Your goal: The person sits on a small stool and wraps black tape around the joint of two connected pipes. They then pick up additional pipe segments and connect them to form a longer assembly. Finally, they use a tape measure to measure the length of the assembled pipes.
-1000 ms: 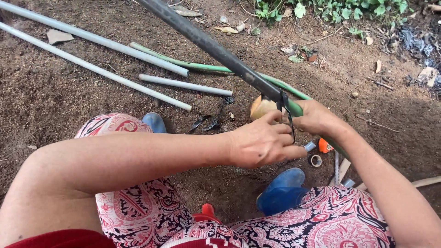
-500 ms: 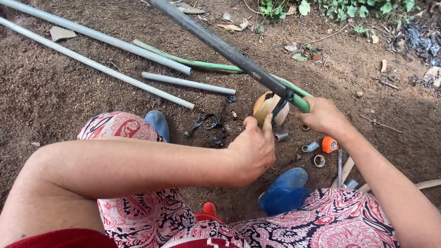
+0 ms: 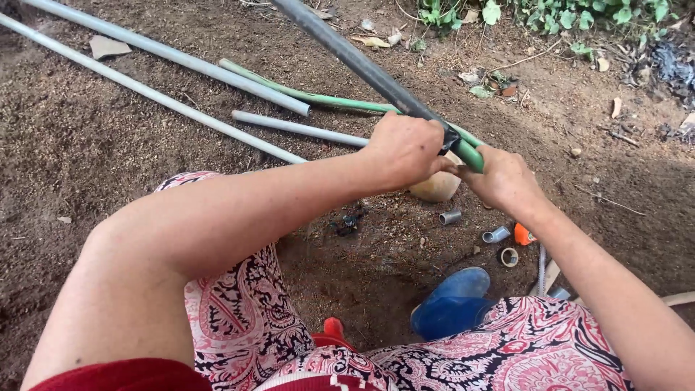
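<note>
nearest the camera, the person squats over bare soil, patterned trousers (image 3: 239, 311) spread to either side and a blue boot (image 3: 452, 304) planted just below the right hand, which keeps the body steady over the work. beside that hand, toward the boot, lie small pipe fittings (image 3: 496, 234) and an orange cap (image 3: 523, 234), loose on the ground within easy reach. the left hand (image 3: 404, 150) is closed around the dark pipe (image 3: 347, 54) close to its end, bracing it. touching it, the right hand (image 3: 503, 177) is closed on the green pipe end (image 3: 470, 154), so the two ends meet between the fists. just under the hands sits a tan rounded stone (image 3: 436, 187). beyond the left hand, grey pipes (image 3: 174, 61) and a green pipe (image 3: 311, 95) lie flat on the soil, out of the way. leafy plants (image 3: 572, 14) edge the far ground.
</note>
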